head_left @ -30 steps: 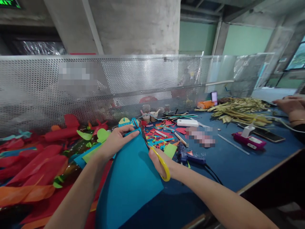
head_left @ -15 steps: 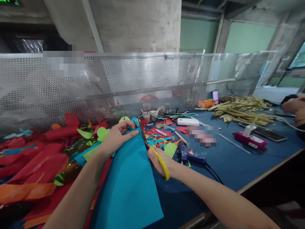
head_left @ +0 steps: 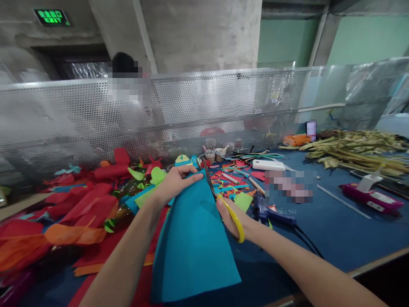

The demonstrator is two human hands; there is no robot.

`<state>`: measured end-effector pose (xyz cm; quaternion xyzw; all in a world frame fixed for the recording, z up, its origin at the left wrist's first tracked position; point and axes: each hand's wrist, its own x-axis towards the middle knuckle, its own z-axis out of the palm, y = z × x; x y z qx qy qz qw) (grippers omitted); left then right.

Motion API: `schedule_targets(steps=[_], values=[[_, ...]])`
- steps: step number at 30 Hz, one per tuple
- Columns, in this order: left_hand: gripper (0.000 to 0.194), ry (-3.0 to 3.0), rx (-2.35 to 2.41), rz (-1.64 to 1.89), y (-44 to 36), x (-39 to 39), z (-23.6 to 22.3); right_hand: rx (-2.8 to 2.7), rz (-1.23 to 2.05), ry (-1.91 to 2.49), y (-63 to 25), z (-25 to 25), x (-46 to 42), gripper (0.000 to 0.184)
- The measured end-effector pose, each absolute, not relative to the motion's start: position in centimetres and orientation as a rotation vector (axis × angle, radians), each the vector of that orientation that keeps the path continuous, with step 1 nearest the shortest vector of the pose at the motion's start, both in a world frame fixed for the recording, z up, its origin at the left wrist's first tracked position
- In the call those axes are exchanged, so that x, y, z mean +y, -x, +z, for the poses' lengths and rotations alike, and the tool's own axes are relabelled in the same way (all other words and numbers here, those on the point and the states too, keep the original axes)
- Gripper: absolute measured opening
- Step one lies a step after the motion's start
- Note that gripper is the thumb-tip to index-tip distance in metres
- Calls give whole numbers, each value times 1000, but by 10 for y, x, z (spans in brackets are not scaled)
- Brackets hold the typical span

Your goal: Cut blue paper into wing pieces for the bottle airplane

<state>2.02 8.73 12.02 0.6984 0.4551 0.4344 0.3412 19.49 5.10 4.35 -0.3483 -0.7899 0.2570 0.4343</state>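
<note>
My left hand (head_left: 177, 182) pinches the top edge of a large blue sheet (head_left: 194, 243), which hangs down toward the table's front. In my right hand (head_left: 228, 217) are scissors (head_left: 238, 221) with yellow handles, the fingers wrapped through the loops. Their dark blades lie along the sheet's upper right edge, close to my left fingertips. Whether the blades are parted is hard to make out. Colourful scraps (head_left: 223, 179) lie just beyond the scissors, and a dark blue glue gun (head_left: 275, 215) rests right of my right hand.
Red and orange cut pieces (head_left: 86, 204) are heaped at the left. A white power bank (head_left: 268, 165), a purple power strip (head_left: 370, 198) and dried stalks (head_left: 354, 147) lie on the right. Behind the table stands a perforated metal screen (head_left: 198, 106), with a person (head_left: 124, 72) beyond it.
The view has swung left, so everything shifts right in the picture. Both hands keep their hold on the sheet and scissors. The sheet's lower part has swayed, and the person's hands at right left view.
</note>
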Motion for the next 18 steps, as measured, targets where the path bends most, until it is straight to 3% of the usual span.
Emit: schedule_targets(steps=[13,18], values=[[25,-2061,1020,1071,-23,85,125,-1963,680,879,-195,45,50,43],[23,-1971,1156,1125,-21,87,121,-1958,676,878,-194,44,51,43]])
